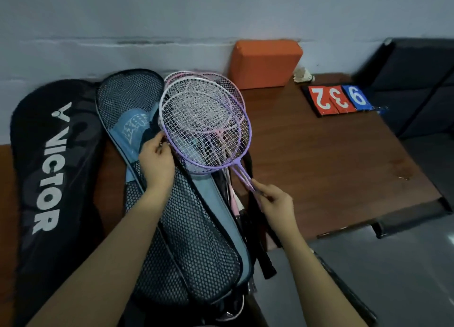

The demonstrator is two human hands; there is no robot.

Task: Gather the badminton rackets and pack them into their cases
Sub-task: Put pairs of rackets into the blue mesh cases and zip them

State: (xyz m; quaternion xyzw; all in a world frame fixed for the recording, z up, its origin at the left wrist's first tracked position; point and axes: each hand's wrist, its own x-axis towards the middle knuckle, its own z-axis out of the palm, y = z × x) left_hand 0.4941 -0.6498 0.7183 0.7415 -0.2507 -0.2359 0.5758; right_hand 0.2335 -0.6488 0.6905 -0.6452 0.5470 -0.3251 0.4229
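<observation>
— Where are the rackets right now?

— I see a stack of them, the purple racket on top, with white and pink frames under it, heads toward 12 o'clock over the open mesh case on the desk. The right hand pinches the thin purple shafts at about 5 o'clock from the heads.

— And the left one?

— The left hand has its fingers curled at the case's edge, at 9 o'clock of the racket heads, pinching something small there; it looks like the zipper pull, though I cannot tell for sure.

— Anything else around?

— A black Victor case lies at 9 o'clock of the mesh one. At 1 o'clock stands an orange block, with a shuttlecock and flip scoreboard further toward 2 o'clock.
</observation>
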